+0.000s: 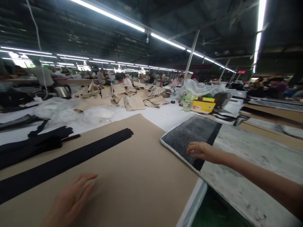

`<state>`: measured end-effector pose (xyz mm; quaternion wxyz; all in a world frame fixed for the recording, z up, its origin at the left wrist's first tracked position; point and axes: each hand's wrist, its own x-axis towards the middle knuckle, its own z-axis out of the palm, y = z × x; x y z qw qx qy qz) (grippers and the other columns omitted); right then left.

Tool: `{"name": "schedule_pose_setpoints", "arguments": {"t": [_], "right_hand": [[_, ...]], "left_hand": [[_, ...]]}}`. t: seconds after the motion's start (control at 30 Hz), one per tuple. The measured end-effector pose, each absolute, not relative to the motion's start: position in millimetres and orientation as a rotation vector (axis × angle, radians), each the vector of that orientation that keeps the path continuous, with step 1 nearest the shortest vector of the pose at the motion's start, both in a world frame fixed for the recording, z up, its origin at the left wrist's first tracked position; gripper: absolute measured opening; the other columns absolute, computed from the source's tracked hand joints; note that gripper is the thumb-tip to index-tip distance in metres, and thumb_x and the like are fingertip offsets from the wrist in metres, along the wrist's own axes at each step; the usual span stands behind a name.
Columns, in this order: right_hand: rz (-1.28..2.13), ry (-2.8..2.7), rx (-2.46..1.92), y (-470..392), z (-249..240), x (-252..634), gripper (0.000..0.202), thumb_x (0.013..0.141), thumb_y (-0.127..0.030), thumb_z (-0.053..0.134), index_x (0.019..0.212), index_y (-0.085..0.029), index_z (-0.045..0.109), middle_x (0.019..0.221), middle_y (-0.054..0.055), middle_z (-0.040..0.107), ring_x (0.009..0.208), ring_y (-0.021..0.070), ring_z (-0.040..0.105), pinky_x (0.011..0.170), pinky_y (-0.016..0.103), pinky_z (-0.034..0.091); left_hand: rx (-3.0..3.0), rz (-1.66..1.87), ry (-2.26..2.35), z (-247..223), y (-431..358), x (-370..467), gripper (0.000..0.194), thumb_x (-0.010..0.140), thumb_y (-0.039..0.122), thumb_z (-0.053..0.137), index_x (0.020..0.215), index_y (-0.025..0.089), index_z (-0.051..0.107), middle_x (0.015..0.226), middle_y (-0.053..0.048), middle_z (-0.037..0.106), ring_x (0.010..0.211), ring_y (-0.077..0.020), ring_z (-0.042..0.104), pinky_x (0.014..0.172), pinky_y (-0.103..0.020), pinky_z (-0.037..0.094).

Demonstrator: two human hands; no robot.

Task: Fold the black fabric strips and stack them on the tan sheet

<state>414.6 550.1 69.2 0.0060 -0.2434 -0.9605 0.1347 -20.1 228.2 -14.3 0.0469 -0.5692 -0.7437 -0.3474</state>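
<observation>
My left hand (pixel 72 198) is low at the left, slightly blurred, over a large tan sheet (pixel 142 164), its fingers apart and nothing in it. Beyond that hand a long black strip (pixel 71 164) lies slantwise across the sheet. My right hand (pixel 201 151) hovers at the dark grey pad (pixel 189 132) on the end of a whitish board (pixel 255 157), near a black band (pixel 214 134). Its fingers are loosely bent and apart, with nothing visible between them.
More black strips (pixel 35 142) lie at the left, near clear plastic (pixel 71 110). Crumpled tan pieces (pixel 134 97) are heaped at the back. A bottle (pixel 187 102) and a yellow box (pixel 203 105) stand behind the grey pad. Several people sit in the distance.
</observation>
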Motion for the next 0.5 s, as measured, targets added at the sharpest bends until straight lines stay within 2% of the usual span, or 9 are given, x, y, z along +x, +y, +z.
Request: {"name": "schedule_pose_setpoints", "arguments": {"t": [0.17, 0.3, 0.4, 0.5], "right_hand": [[0.343, -2.985, -0.734, 524.6, 50.7, 452.6, 0.022, 0.095, -0.03, 0.048, 0.104, -0.022, 0.066, 0.106, 0.008, 0.062, 0.097, 0.0229, 0.059, 0.086, 0.037, 0.044], [0.247, -2.971, -0.701, 519.2, 42.4, 465.8, 0.022, 0.097, -0.023, 0.044, 0.108, -0.022, 0.063, 0.106, 0.006, 0.061, 0.097, 0.0218, 0.058, 0.086, 0.037, 0.042], [0.174, -2.969, -0.655, 519.2, 40.2, 469.5, 0.022, 0.097, -0.019, 0.044, 0.11, -0.022, 0.061, 0.104, 0.006, 0.061, 0.096, 0.021, 0.057, 0.085, 0.036, 0.04], [0.111, -2.971, -0.608, 520.6, 38.4, 470.2, 0.022, 0.095, -0.016, 0.047, 0.111, -0.022, 0.06, 0.102, 0.005, 0.061, 0.094, 0.0201, 0.057, 0.083, 0.035, 0.039]], "left_hand": [[-2.347, -1.21, -2.012, 13.5, 307.1, 106.5, 0.024, 0.092, 0.028, 0.047, 0.109, 0.026, 0.063, 0.107, -0.003, 0.068, 0.101, -0.0192, 0.064, 0.089, -0.031, 0.053], [-2.653, -1.264, -1.875, 18.8, 361.5, 195.9, 0.035, 0.085, 0.008, 0.044, 0.115, 0.02, 0.058, 0.111, -0.006, 0.065, 0.106, -0.019, 0.058, 0.095, -0.035, 0.048], [-2.732, -1.284, -1.818, 16.3, 396.6, 238.8, 0.045, 0.079, 0.003, 0.044, 0.119, 0.021, 0.055, 0.116, -0.004, 0.063, 0.113, -0.019, 0.053, 0.102, -0.036, 0.043], [-2.735, -1.276, -1.816, 9.6, 421.5, 261.8, 0.045, 0.079, 0.003, 0.044, 0.119, 0.021, 0.054, 0.117, -0.004, 0.062, 0.114, -0.0194, 0.052, 0.102, -0.035, 0.042]]}}
